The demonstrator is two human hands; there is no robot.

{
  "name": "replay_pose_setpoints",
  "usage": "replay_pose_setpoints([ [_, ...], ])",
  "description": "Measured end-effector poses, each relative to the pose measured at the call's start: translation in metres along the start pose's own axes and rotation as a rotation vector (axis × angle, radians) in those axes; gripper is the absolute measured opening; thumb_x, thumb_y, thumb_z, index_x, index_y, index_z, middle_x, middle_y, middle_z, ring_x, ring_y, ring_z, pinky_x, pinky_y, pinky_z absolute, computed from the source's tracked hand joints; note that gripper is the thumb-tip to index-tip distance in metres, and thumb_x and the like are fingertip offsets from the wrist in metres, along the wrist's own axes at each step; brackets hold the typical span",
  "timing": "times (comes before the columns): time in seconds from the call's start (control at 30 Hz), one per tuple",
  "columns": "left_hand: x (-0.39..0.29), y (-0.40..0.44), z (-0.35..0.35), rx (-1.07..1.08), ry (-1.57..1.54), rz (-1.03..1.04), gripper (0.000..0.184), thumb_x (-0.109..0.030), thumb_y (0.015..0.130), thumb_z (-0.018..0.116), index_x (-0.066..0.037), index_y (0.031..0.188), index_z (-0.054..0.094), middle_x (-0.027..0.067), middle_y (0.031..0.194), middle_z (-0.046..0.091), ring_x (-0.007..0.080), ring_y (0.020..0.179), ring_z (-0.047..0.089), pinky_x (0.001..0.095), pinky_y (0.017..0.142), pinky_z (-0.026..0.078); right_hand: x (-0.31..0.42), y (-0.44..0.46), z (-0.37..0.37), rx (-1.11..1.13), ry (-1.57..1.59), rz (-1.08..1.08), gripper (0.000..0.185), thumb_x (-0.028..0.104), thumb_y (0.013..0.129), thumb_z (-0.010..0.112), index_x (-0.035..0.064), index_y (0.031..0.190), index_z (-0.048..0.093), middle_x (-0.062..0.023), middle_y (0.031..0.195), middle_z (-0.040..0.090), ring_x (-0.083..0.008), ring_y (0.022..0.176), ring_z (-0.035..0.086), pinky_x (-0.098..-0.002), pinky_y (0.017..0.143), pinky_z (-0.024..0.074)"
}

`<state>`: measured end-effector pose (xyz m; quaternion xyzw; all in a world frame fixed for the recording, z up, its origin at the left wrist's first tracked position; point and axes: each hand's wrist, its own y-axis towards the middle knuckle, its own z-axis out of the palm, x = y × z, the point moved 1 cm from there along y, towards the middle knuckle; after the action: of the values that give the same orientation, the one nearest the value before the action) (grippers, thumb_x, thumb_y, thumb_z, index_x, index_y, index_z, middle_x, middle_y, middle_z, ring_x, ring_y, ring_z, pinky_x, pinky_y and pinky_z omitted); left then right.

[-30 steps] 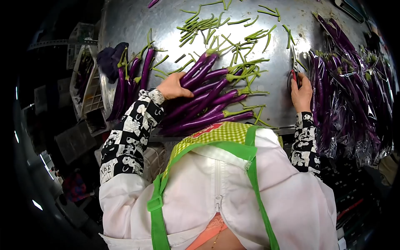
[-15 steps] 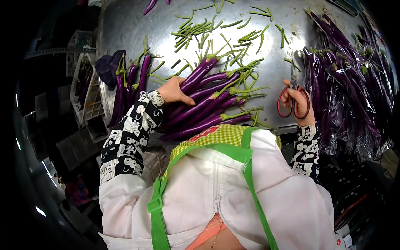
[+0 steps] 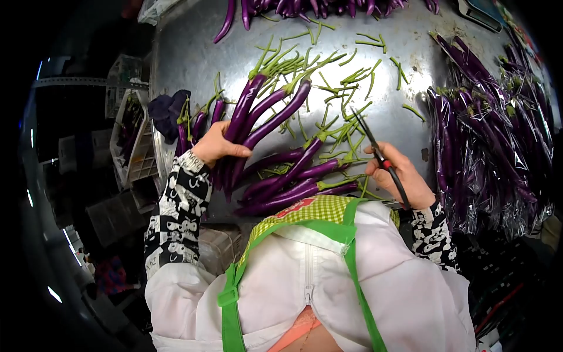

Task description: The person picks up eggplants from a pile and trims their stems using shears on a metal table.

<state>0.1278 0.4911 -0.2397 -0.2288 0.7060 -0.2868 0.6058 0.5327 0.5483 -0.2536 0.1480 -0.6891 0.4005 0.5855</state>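
Observation:
Several long purple eggplants (image 3: 261, 111) are gripped in my left hand (image 3: 220, 145), fanned out with their green stems toward the table's far side. My right hand (image 3: 404, 173) is closed on a pair of scissors (image 3: 384, 161) with dark blades and red-and-black handles. The blades point away from me, over cut green stems (image 3: 350, 126), and touch no eggplant that I can make out. Between my hands and near my apron, more loose eggplants (image 3: 287, 196) lie in a pile on the metal table (image 3: 187, 47).
Eggplants in clear plastic bags (image 3: 481, 141) lie along the right side. A dark cloth (image 3: 168, 112) rests at the left edge, beside some more eggplants. Another row of eggplants (image 3: 316, 7) lies at the far edge. White crates (image 3: 132, 135) stand left of the table.
My left hand has lifted several eggplants off the pile, moving slightly left and nearer to me. My right hand has moved left, turning the scissors toward the stems.

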Motion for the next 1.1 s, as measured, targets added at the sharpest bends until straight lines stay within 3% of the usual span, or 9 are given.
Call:
replay_pose_setpoints([
  [0.13, -0.012, -0.027, -0.001, 0.044, -0.076, -0.021, 0.057, -0.002, 0.06, 0.089, 0.0, 0.11, 0.062, 0.0015, 0.095, 0.066, 0.0118, 0.086, 0.062, 0.0296, 0.082, 0.052, 0.016, 0.014, 0.004, 0.026, -0.015, -0.002, 0.044, 0.022, 0.094, 0.057, 0.0022, 0.132, 0.046, 0.0014, 0.083, 0.051, -0.0072, 0.072, 0.045, -0.0227, 0.065, 0.04],
  [0.23, -0.014, -0.038, 0.009, 0.033, -0.106, -0.007, 0.059, -0.002, 0.06, 0.089, 0.0, 0.111, 0.06, 0.0032, 0.094, 0.066, 0.014, 0.084, 0.064, 0.0306, 0.079, 0.054, 0.006, 0.03, 0.003, 0.041, -0.176, -0.197, 0.047, 0.045, 0.095, 0.055, 0.0013, 0.112, 0.056, -0.0112, 0.073, 0.054, -0.0199, 0.064, 0.049, -0.0341, 0.063, 0.0441],
  [0.27, -0.015, -0.04, 0.009, 0.029, -0.109, -0.017, 0.062, -0.003, 0.058, 0.09, 0.0, 0.111, 0.058, 0.0044, 0.092, 0.066, 0.0159, 0.08, 0.066, 0.0315, 0.075, 0.055, 0.01, 0.033, 0.002, 0.036, -0.177, -0.195, 0.047, 0.045, 0.095, 0.055, 0.0013, 0.112, 0.056, -0.0112, 0.073, 0.054, -0.0199, 0.064, 0.049, -0.0341, 0.063, 0.0441],
  [0.3, -0.015, -0.042, 0.007, 0.028, -0.075, -0.041, 0.067, -0.004, 0.056, 0.091, 0.0, 0.115, 0.058, 0.0026, 0.097, 0.066, 0.0146, 0.088, 0.064, 0.0307, 0.082, 0.052, 0.013, 0.036, 0.002, 0.065, -0.187, -0.18, 0.048, 0.047, 0.095, 0.055, 0.0009, 0.108, 0.056, -0.0113, 0.071, 0.053, -0.0203, 0.064, 0.048, -0.0343, 0.062, 0.0432],
  [0.43, -0.013, -0.046, 0.013, 0.081, -0.057, -0.028, 0.075, -0.006, 0.054, 0.093, 0.0, 0.12, 0.058, 0.0004, 0.102, 0.065, 0.0123, 0.097, 0.06, 0.0283, 0.091, 0.046, 0.009, 0.047, 0.002, 0.117, -0.211, -0.186, 0.051, 0.051, 0.095, 0.053, 0.0009, 0.098, 0.057, -0.0111, 0.065, 0.05, -0.0213, 0.061, 0.046, -0.0353, 0.058, 0.0407],
  [0.77, -0.012, -0.048, 0.015, 0.216, 0.049, 0.001, 0.068, -0.003, 0.062, 0.089, 0.002, 0.121, 0.058, 0.0008, 0.109, 0.066, 0.0087, 0.099, 0.058, 0.0263, 0.092, 0.046, 0.012, 0.045, 0.012, 0.105, -0.188, -0.236, 0.04, 0.042, 0.096, 0.057, 0.0025, 0.099, 0.059, -0.0106, 0.064, 0.05, -0.0197, 0.059, 0.045, -0.0362, 0.057, 0.0403],
  [0.93, -0.011, -0.046, 0.019, 0.141, -0.012, 0.029, 0.068, -0.003, 0.062, 0.089, 0.002, 0.122, 0.058, 0.0022, 0.11, 0.066, 0.0101, 0.1, 0.059, 0.0274, 0.094, 0.046, -0.004, 0.047, 0.011, -0.042, -0.358, -0.276, 0.037, 0.034, 0.098, 0.056, -0.0012, 0.087, 0.059, -0.0098, 0.058, 0.049, -0.0201, 0.052, 0.045, -0.0349, 0.052, 0.0412],
  [1.07, -0.002, -0.043, 0.015, 0.059, 0.0, 0.042, 0.064, -0.002, 0.062, 0.089, 0.001, 0.119, 0.06, 0.0035, 0.111, 0.067, 0.0109, 0.1, 0.061, 0.0279, 0.092, 0.048, -0.01, 0.042, 0.007, -0.064, -0.384, -0.277, 0.036, 0.033, 0.098, 0.056, -0.001, 0.088, 0.058, -0.0061, 0.056, 0.049, -0.0183, 0.05, 0.046, -0.0335, 0.05, 0.0408],
  [1.1, -0.003, -0.043, 0.016, 0.057, 0.0, 0.042, 0.064, -0.002, 0.062, 0.089, 0.001, 0.119, 0.06, 0.0035, 0.111, 0.067, 0.0109, 0.1, 0.061, 0.0279, 0.092, 0.048, 0.001, 0.036, 0.008, -0.008, -0.254, -0.159, 0.036, 0.035, 0.099, 0.054, 0.0002, 0.091, 0.057, -0.0045, 0.058, 0.049, -0.0169, 0.051, 0.045, -0.0329, 0.051, 0.0404],
])
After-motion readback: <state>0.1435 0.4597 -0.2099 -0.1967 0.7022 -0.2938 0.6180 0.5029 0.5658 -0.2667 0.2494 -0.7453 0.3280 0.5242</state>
